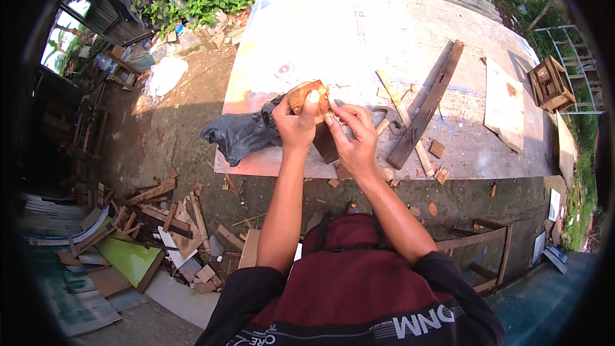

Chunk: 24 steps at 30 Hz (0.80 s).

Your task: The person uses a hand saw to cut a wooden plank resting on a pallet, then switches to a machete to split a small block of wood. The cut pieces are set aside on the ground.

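Up in front of me, over the near edge of the big pale board, I hold a small brown wooden block [300, 96]. My left hand [296, 129] is closed around its left side, with the thumb lying up across its face. The fingers of my right hand [356, 140] are bent and pinch its lower right edge. Whether something small is also between those fingertips is hidden. Just left of my left hand lies a crumpled dark plastic bag [240, 134]. A curved dark metal piece [392, 117] rests to the right of my right hand.
On the pale board [320, 32] lie a long dark plank [428, 106], a thin light strip [402, 107] and small wood offcuts [437, 148]. Scrap wood [186, 221] is heaped at lower left. A wooden frame [480, 243] stands at lower right, a crate [551, 84] at far right.
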Each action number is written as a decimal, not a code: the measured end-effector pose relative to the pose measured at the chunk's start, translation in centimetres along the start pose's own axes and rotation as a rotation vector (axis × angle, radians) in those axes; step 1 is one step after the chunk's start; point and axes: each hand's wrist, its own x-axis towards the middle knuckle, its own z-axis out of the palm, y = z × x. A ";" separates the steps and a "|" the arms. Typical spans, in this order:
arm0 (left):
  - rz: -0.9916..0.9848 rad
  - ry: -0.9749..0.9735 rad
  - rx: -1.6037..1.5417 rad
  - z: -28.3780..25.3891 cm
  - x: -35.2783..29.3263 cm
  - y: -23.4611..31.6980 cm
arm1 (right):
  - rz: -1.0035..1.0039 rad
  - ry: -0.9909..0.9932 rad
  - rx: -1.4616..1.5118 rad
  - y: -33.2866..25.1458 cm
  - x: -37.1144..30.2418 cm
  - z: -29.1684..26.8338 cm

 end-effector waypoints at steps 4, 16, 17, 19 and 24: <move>0.027 -0.001 0.022 -0.1 0.0 -0.1 | 0.004 0.018 0.006 -0.3 0.0 0.1; 0.062 -0.019 0.056 0.0 -0.1 0.1 | 0.132 -0.021 0.223 1.4 -0.5 0.6; 0.050 -0.017 0.052 0.1 -0.2 0.3 | 0.137 -0.027 0.236 1.4 -0.5 0.8; 0.025 -0.014 0.043 0.1 -0.3 0.5 | 0.135 -0.020 0.266 1.2 -0.5 0.9; 0.032 0.031 0.075 0.3 -0.1 0.3 | 0.172 0.013 0.316 0.8 -0.6 1.1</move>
